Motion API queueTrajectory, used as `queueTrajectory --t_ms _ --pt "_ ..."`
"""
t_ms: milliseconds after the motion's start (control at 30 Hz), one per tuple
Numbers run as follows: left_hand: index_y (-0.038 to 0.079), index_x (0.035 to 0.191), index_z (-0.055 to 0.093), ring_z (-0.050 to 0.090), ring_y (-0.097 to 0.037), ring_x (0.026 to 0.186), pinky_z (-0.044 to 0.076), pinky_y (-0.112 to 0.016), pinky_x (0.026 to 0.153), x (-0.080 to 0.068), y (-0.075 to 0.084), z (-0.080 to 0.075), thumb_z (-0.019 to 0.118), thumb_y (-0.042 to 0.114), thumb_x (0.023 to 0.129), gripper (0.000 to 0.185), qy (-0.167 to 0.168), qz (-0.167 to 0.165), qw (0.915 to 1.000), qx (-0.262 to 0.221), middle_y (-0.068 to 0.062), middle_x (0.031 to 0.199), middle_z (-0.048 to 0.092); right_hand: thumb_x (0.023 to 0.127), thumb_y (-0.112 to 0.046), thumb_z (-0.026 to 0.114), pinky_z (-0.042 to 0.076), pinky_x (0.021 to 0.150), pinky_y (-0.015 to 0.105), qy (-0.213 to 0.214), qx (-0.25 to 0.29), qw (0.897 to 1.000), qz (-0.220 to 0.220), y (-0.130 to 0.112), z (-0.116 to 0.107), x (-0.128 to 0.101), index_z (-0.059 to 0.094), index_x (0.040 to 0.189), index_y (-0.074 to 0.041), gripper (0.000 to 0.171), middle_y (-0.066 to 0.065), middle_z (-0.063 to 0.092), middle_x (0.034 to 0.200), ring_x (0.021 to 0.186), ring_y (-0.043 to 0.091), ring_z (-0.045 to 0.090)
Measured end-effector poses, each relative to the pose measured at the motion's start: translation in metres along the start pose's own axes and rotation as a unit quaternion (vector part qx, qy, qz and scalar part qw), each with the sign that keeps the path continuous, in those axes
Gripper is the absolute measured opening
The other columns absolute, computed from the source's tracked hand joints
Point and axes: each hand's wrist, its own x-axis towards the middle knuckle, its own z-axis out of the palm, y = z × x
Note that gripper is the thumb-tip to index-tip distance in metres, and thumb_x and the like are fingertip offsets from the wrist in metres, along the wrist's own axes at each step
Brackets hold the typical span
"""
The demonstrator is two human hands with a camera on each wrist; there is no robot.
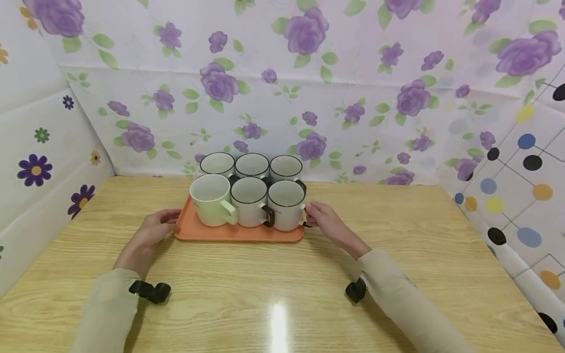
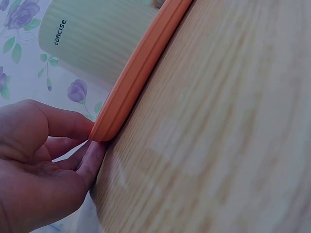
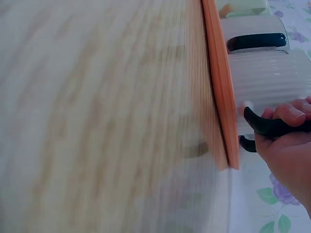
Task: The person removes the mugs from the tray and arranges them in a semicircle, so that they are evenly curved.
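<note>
At frame centre, your left hand [image 1: 152,233] pinches the orange tray's [image 1: 238,234] left edge while your right hand [image 1: 328,226] grips a mug handle [image 3: 272,127]; six fragile mugs [image 1: 249,189] probably make it heavy, so hold both short edges.

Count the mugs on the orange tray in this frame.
6, in two rows of three on the tray. Back row: left, middle, right. Front row: green mug left, white mug middle, white mug right. None seems hidden.
</note>
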Motion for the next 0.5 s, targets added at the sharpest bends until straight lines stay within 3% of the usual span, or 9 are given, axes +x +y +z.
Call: queueTrajectory --t_ms 100,267,500 --pt "-0.012 0.146 0.025 0.036 -0.039 0.129 0.04 -0.028 0.091 0.0 0.0 0.0 0.052 -0.004 0.093 0.06 0.001 -0.005 1.0 0.001 -0.032 0.144 0.033 0.107 -0.018 0.035 0.03 0.069 0.036 0.001 -0.005 1.0 -0.007 0.001 -0.002 -0.001 0.041 0.078 0.001 0.035 0.002 0.029 0.063 0.061 0.017 0.028" --pt "-0.013 0.146 0.025 0.037 -0.038 0.129 0.041 -0.022 0.088 0.0 -0.001 -0.001 0.051 -0.004 0.093 0.059 0.004 -0.001 1.0 -0.005 -0.033 0.144 0.033 0.106 -0.019 0.035 0.031 0.068 0.034 0.014 -0.004 1.0 -0.01 -0.006 -0.008 -0.005 0.042 0.079 0.0 0.034 0.003 0.031 0.066 0.063 0.016 0.03" --pt "-0.012 0.146 0.024 0.035 -0.039 0.131 0.039 -0.032 0.098 0.001 -0.003 0.001 0.051 -0.004 0.093 0.06 -0.002 -0.001 0.9999 -0.015 -0.032 0.146 0.032 0.106 -0.016 0.034 0.032 0.067 0.028 0.011 0.074 0.997 -0.022 -0.014 -0.027 -0.015 0.041 0.08 0.0 0.032 0.004 0.029 0.068 0.063 0.015 0.029"
